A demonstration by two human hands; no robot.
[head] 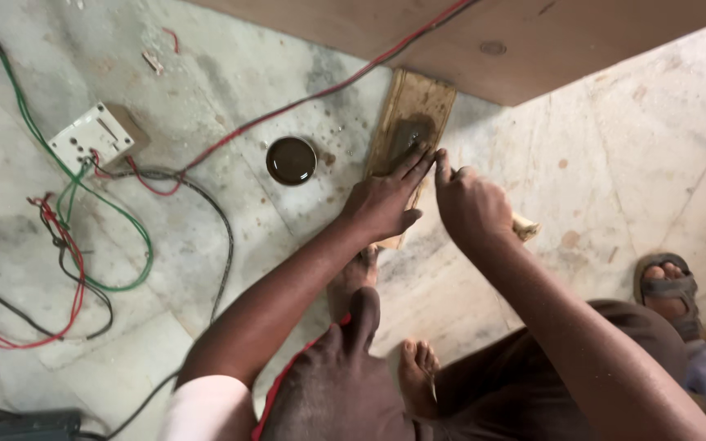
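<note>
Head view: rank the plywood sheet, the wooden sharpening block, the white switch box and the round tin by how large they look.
1. plywood sheet, partly cut off by the frame
2. wooden sharpening block, partly under the hands
3. white switch box
4. round tin, close to the box in size

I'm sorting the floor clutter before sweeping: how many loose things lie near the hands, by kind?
Wooden blocks: 1, the block under the left hand and right hand
Round tins: 1, the dark tin
Switch boxes: 1, the white box
Total: 3
</note>
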